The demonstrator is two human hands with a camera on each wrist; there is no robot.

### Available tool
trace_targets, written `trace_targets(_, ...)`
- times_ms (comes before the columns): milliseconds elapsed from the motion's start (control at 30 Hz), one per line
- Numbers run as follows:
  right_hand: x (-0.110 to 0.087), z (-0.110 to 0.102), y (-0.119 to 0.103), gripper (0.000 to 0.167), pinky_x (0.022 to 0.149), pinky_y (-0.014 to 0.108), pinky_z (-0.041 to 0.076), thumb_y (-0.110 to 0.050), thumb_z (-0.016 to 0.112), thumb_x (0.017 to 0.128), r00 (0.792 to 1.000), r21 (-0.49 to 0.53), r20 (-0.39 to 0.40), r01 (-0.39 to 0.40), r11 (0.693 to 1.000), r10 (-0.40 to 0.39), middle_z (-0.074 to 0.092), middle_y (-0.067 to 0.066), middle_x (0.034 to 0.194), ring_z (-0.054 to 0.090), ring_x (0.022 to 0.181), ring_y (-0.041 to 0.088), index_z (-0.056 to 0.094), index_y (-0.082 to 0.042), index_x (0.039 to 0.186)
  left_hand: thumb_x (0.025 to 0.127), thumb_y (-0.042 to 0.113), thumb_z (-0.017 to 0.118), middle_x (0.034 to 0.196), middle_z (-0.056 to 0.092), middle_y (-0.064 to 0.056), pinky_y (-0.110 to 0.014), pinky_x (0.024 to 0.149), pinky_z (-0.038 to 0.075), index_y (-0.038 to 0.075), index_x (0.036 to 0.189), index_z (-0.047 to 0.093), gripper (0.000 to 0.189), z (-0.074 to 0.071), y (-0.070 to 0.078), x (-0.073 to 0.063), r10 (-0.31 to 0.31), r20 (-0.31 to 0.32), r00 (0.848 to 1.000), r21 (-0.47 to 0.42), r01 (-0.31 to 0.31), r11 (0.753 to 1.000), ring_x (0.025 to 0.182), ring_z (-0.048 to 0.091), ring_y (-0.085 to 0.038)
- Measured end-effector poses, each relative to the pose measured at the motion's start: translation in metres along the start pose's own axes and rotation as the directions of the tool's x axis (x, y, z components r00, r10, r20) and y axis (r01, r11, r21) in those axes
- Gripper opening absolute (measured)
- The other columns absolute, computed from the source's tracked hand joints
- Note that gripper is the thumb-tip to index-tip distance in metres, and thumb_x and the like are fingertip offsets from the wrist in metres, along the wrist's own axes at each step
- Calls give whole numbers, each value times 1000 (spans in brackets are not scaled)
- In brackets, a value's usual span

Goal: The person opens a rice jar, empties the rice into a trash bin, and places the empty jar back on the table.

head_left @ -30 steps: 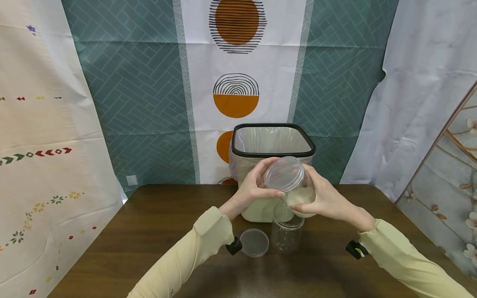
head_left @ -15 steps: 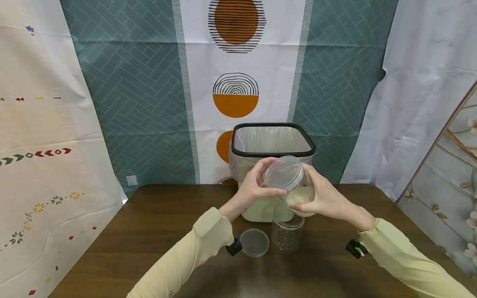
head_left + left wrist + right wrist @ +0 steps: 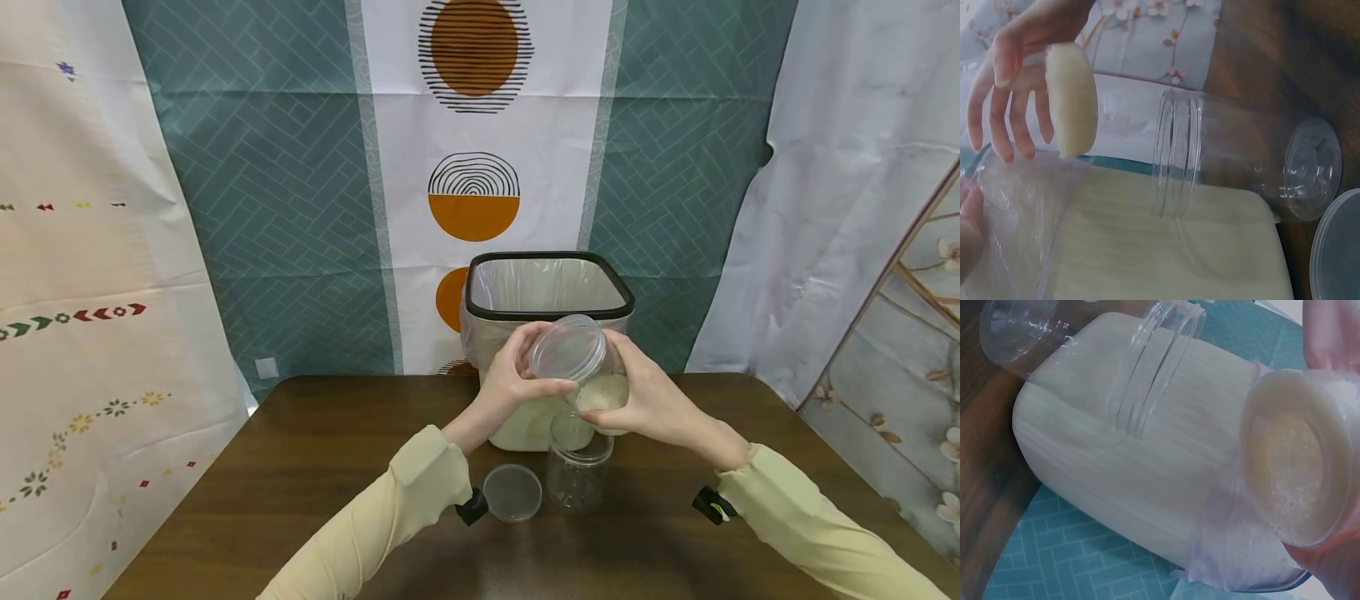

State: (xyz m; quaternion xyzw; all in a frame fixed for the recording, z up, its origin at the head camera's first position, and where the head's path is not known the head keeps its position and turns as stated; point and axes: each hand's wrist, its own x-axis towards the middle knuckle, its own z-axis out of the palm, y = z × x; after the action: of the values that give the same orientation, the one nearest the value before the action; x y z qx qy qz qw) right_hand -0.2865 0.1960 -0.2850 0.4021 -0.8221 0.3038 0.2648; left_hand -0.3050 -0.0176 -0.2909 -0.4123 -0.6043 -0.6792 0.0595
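Tabletop, w/ a bin [image 3: 551, 317] at the rear: a person's two hands hold a clear jar [image 3: 615, 363] aloft in front of the bin, jar tilted, lid end toward the person & the L side. R hand [image 3: 658, 402] grips the jar body, thumb in front, fingers around the far side. L hand [image 3: 508, 387] grips the jar's lid [image 3: 567, 348], thumb at the near edge, fingers behind; lid is on. Pale grains [image 3: 604, 393] lie in the jar's lower part. In the L wrist view, most of the L hand is out of frame, so its hold reads mainly from the head view.

Below the held jar, a 2nd jar [image 3: 576, 482], see-through, stands upright on the table [image 3: 337, 467] in front of the bin's R half; can't tell if it touches the bin. A loose lid [image 3: 513, 493] lies flat out in front of the bin's L half. The bin, pale w/ a black rim, has a plastic liner [image 3: 543, 283] folded over its sides. Behind the bin hangs a green-&-white curtain [image 3: 285, 183] w/ orange circles. Pale yellow sleeves [image 3: 360, 521] extend from the near side toward the bin.
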Motion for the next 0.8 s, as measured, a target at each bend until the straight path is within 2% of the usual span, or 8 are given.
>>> trace_targets(167,0,2,-2,95,80,38,40,-24,85,57,999,-51,-32,-32,998,30,44,5,120,45,102,17,32,-5,133,74,3,72,125,47,-7,-35,90,38,3,128,39,63,5,5,-1,-46,-58,997,19,47,999,109,46,-18)
trace_targets(267,-1,3,-3,94,81,38,39,-26,85,56,998,-83,-58,-39,996,34,44,5,121,45,102,17,33,-4,132,74,-1,70,124,47,-11,-33,90,37,-2,127,38,62,9,13,-1,-63,-81,995,33,65,997,107,46,-20)
trace_targets(467,-2,5,-3,95,81,39,40,-28,84,56,995,-125,-85,-59,990,48,43,7,121,46,101,20,33,-3,132,75,3,70,123,47,-15,-31,89,38,-6,125,37,60,19,33,-5,-86,-126,988,25,90,996,108,46,-23)
trace_targets(700,-3,6,-4,97,78,41,42,-32,84,56,993,-166,-102,-77,983,61,43,9,121,47,101,22,32,-3,132,74,6,72,123,47,-8,-32,89,39,1,127,38,63,19,14,-2,-125,-174,977,18,130,991,107,47,-20)
trace_targets(800,-3,7,-4,97,77,42,43,-32,83,56,992,-192,-114,-76,978,54,43,10,120,47,100,22,32,-2,132,74,11,74,122,48,-6,-32,89,38,4,126,39,63,19,11,-1,-127,-190,974,22,133,991,107,47,-19)
